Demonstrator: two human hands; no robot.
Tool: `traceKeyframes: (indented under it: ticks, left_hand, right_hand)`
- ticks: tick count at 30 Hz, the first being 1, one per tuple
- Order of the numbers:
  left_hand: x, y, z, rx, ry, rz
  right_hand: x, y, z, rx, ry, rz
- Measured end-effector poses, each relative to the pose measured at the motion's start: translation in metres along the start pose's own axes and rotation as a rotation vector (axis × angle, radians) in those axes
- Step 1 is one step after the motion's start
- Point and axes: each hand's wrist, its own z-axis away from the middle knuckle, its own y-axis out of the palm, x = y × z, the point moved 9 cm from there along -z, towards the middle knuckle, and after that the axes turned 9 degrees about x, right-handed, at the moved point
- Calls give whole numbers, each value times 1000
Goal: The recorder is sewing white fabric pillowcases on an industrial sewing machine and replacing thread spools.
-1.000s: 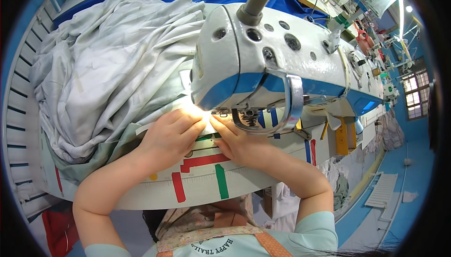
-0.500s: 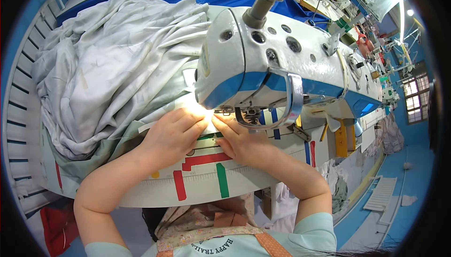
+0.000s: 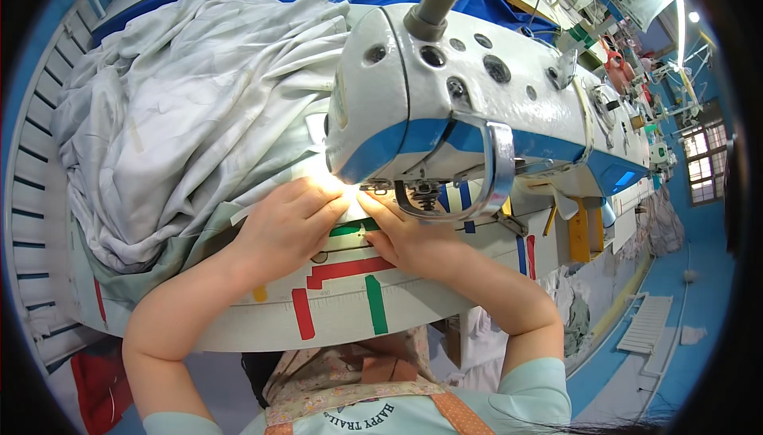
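Under the needle area of a white and blue sewing machine (image 3: 457, 77), both my hands work close together in the bright lamp light. My left hand (image 3: 284, 224) has its fingers bent and close together over the edge of the pale fabric (image 3: 199, 117); its thumb is hidden. To the right of the needle lies my right hand (image 3: 413, 244), its fingers stretched toward the presser foot and its thumb apart on the machine bed. A small end of white fabric (image 3: 353, 211) shows between the hands. Glare hides the fingertips and the stitching point.
The fabric heap fills the left of the table, against a white slatted rail (image 3: 32, 188). A curved metal guard (image 3: 499, 168) stands just above my right hand. Red tape (image 3: 350, 271) and green tape (image 3: 376, 304) mark the table's front. A yellow block (image 3: 586, 230) sits at right.
Both hands stay almost in place by the needle. The view has shifted slightly, and a little more of the green strip shows between my hands.
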Motion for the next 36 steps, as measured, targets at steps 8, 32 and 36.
traceKeyframes:
  ticks: [8, 32, 36]
  left_hand:
    - [2, -2, -1, -16, 7, -19]
    - [13, -1, -2, -23, -28, -47]
    - [8, -3, -2, -54, -5, -38]
  right_hand:
    - [-4, -1, -4, 50, 10, -22]
    - [-66, 3, -22, 94, 306, -222]
    - [-50, -23, -17, -80, 220, -179]
